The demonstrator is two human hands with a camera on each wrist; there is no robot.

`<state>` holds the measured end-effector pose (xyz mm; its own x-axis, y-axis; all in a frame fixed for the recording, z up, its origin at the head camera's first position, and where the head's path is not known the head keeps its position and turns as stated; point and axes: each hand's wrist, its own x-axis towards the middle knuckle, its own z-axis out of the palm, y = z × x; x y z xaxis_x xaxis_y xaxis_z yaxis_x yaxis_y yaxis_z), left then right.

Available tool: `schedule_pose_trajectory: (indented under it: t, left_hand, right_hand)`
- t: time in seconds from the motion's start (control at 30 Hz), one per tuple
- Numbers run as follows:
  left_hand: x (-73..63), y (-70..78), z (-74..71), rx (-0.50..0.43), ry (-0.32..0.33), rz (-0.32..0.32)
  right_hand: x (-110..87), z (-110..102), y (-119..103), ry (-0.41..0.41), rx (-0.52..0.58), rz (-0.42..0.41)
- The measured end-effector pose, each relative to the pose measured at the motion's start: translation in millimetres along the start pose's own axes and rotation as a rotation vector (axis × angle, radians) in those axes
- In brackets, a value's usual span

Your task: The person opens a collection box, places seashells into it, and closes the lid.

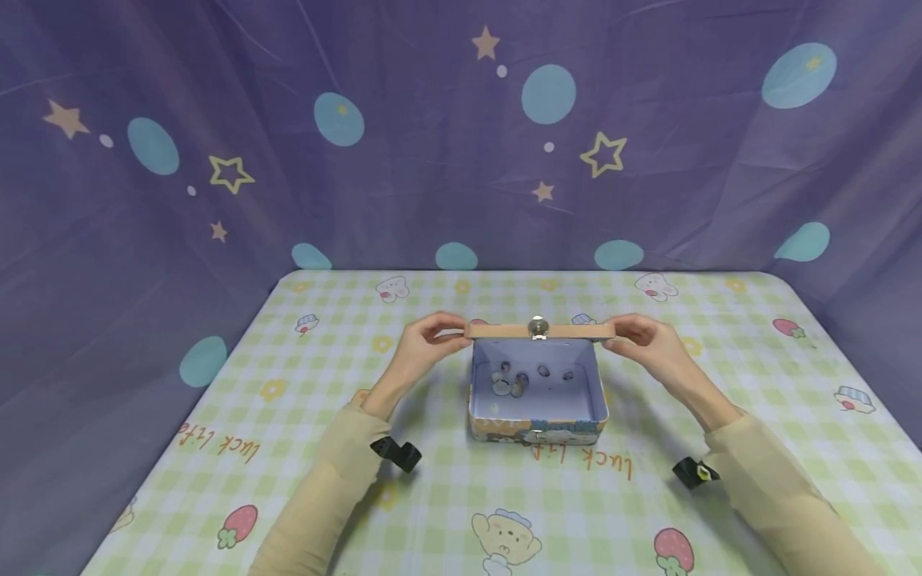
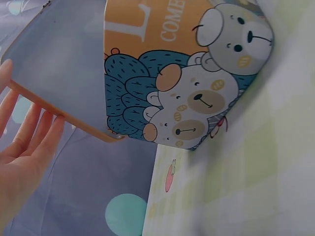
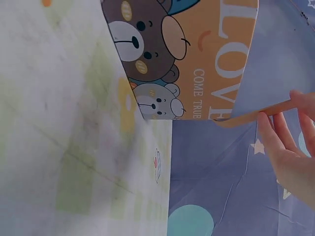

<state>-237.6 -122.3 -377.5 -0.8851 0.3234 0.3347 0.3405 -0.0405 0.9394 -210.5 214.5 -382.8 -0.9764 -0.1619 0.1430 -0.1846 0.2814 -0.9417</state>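
Observation:
A tin box [image 1: 569,434] with cartoon bears on its sides stands on the table, its hinged lid [image 1: 504,331] raised along the back. An orange rim runs round the lid, and a metal clasp [image 1: 538,327] sits at the middle of it. My left hand [image 1: 425,342] holds the lid's left end between thumb and fingers. At the opposite end, my right hand [image 1: 651,342] grips the lid the same way, as the right wrist view also shows. Several small roundish brown and pale pieces [image 1: 520,382] lie scattered inside the tin; their kind is too small to tell.
A green-and-white checked cloth [image 1: 302,480] printed with strawberries and animals covers the table. Behind it hangs a purple curtain [image 1: 432,192] with stars and blue dots. Each wrist carries a small black camera, such as the left camera [image 1: 396,454].

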Motion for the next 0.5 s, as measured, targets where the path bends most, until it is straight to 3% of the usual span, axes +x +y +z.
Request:
schedule_pose_trajectory:
  t: [0.3,0.5]
  left_hand:
    - [-12.2,-0.3,-1.0,-0.034,-0.087,0.020]
    - [-18.6,0.1,-2.1,-0.026,-0.143,0.084]
  right_hand:
    - [-7.4,-4.4,3.9,-0.107,0.053,-0.088]
    - [-14.9,-7.8,-1.2,-0.123,-0.072,-0.146]
